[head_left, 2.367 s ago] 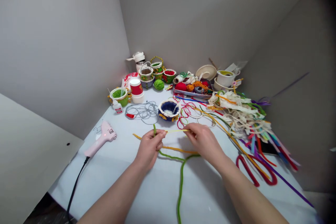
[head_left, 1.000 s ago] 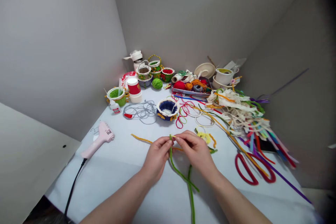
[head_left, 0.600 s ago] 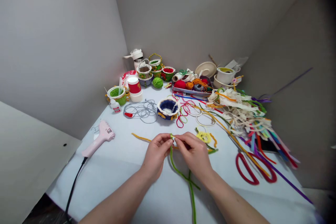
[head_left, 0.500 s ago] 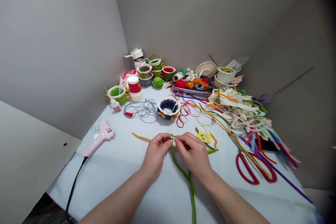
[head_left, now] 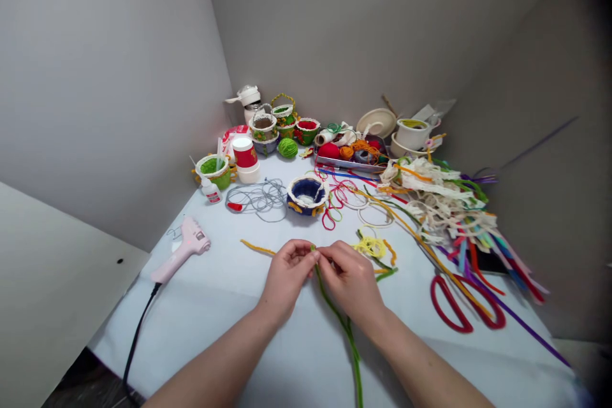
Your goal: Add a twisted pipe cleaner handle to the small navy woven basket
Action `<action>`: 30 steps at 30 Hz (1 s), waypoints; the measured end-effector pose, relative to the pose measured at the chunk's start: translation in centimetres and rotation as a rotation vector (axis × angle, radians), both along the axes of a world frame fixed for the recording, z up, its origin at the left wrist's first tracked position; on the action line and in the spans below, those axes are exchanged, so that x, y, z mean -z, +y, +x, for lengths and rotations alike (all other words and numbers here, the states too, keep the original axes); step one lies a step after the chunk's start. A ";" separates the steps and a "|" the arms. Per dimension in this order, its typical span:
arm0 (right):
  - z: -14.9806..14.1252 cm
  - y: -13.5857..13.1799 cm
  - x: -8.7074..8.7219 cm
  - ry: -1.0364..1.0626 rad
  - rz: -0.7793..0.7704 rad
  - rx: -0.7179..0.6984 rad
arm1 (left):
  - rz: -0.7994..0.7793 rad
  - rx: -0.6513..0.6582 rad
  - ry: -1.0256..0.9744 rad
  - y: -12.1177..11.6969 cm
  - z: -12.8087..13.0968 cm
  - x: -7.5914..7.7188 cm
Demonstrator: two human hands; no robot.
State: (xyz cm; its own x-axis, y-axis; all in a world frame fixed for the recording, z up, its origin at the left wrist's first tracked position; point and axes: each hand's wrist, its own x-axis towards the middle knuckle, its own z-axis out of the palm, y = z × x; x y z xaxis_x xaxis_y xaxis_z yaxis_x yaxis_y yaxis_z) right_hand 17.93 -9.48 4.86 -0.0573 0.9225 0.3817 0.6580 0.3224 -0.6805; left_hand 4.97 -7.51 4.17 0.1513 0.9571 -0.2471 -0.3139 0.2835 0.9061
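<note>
My left hand (head_left: 287, 274) and my right hand (head_left: 349, 277) meet at the middle of the white table (head_left: 229, 306), fingertips pinched together on the top end of a green pipe cleaner (head_left: 347, 331). Its doubled strands run from my fingers down toward the near edge. A yellow strand shows between the fingertips. An orange pipe cleaner (head_left: 255, 247) lies flat just behind my left hand. A small yellow coiled piece (head_left: 370, 246) rests beside my right hand.
A pink glue gun (head_left: 184, 248) with a black cord lies at left. A blue woven bowl (head_left: 306, 194), grey cord (head_left: 258, 197), glue bottle (head_left: 210, 192) and small baskets (head_left: 265, 127) sit behind. A heap of pipe cleaners and cream ribbons (head_left: 444, 204) and a red loop (head_left: 466, 306) fill the right.
My hands came together from apart, and the green pipe cleaner's two strands drew into one line. The yellow coiled piece now lies on the table to the right.
</note>
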 end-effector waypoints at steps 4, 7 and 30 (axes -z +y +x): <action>-0.1 0.0 0.0 0.009 -0.036 -0.007 | 0.021 -0.025 0.067 0.3 -0.2 0.4; 0.0 0.3 -0.1 0.141 -0.144 0.011 | 0.001 -0.043 0.048 0.4 -0.3 0.5; 1.3 0.8 0.5 0.458 -0.196 -0.210 | -0.343 0.031 -0.498 0.7 -0.7 -0.1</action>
State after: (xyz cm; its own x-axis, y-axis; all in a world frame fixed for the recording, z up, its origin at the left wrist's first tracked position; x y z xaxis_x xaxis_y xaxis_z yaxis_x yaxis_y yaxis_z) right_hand 19.26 -8.72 4.37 -0.1166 0.9655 0.2328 0.2146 0.2533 -0.9433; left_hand 4.23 -6.79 4.23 0.3547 0.8285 -0.4334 -0.6634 0.5496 0.5078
